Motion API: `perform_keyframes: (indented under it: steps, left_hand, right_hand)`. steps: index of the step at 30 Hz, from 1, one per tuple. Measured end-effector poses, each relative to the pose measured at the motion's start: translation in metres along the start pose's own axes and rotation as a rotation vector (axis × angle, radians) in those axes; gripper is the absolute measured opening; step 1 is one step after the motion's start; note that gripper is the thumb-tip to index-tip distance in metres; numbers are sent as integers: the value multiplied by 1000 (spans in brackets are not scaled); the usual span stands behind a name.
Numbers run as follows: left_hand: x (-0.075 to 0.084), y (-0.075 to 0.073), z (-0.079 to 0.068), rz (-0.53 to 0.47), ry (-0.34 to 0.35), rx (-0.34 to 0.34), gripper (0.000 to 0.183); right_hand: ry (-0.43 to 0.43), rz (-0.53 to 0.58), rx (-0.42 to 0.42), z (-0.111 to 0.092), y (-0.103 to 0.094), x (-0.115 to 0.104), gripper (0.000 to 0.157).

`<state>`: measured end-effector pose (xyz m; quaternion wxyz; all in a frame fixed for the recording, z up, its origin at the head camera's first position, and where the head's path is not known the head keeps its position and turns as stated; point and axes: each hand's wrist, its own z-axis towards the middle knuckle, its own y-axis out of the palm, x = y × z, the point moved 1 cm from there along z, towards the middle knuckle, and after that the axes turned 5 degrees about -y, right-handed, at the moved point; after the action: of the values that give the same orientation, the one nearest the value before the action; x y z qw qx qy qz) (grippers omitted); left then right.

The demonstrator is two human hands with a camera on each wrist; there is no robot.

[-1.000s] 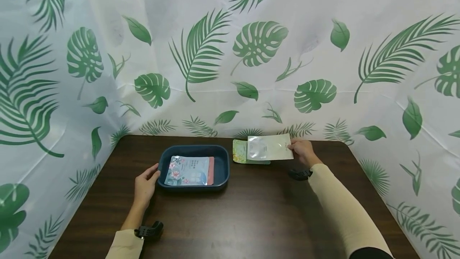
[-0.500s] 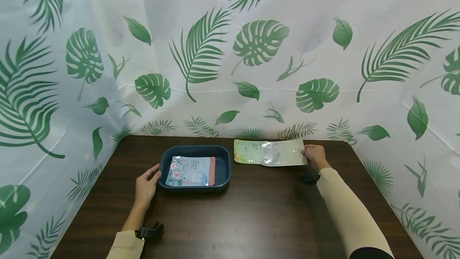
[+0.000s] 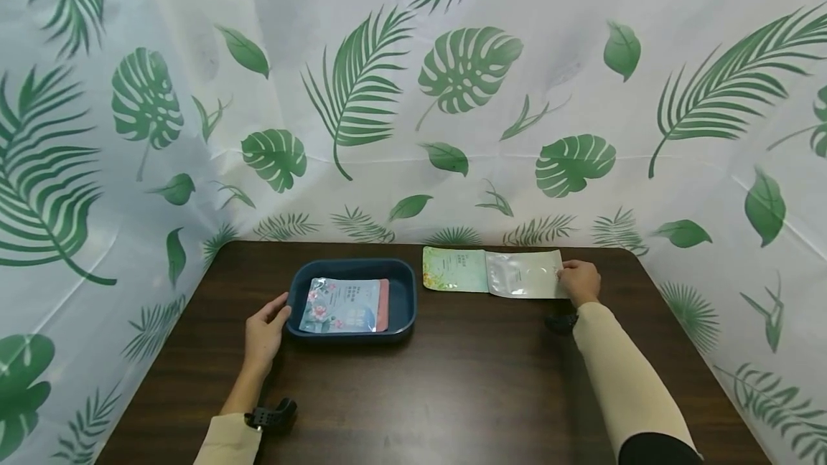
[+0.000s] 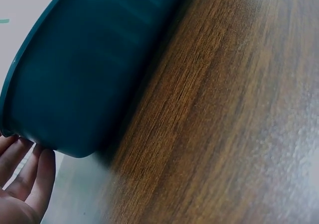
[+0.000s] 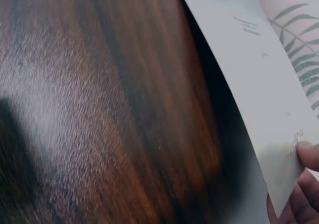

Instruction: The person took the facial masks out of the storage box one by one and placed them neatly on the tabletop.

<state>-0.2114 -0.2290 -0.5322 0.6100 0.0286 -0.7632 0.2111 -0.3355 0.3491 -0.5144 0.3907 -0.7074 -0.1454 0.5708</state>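
- Left hand (image 3: 263, 332): fingers fairly straight, tips touching the near end of the tray (image 3: 352, 338); they seem to steady it rather than grip it.
- Tray, just right of that hand: looks like stiff plastic, likely light enough to slide; best held by its rim.
- Blue packet (image 3: 342, 306), inside the tray, right of the left hand: flat, probably light and slick; a pink strip (image 3: 384, 305) shows along its right side, perhaps another packet beneath.
- Green packet (image 3: 455, 269), between the hands, on the table (image 3: 420, 393): thin, likely bendy; its right edge meets the white packet (image 3: 526, 273), touching or overlapping, I cannot tell.
- White packet, just left of the right hand (image 3: 580, 282): glossy, probably light, slippery and hard to break; its outer corner suits a pinch.
- Right hand: thumb above and fingers below, clamped on that corner.
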Motion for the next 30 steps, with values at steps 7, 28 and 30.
perform_keyframes:
  steps: [7,28,30]
  left_hand:
    - [3,-1,1,15,41,29,38]
    - [1,1,-2,6,-2,1,41]
    - [2,1,-2,6,-1,5,40]
  right_hand:
    - [33,-30,22,-2,-4,2,39]
    - [19,87,-23,-7,-16,2,33]
    - [31,135,-54,-7,-17,-3,34]
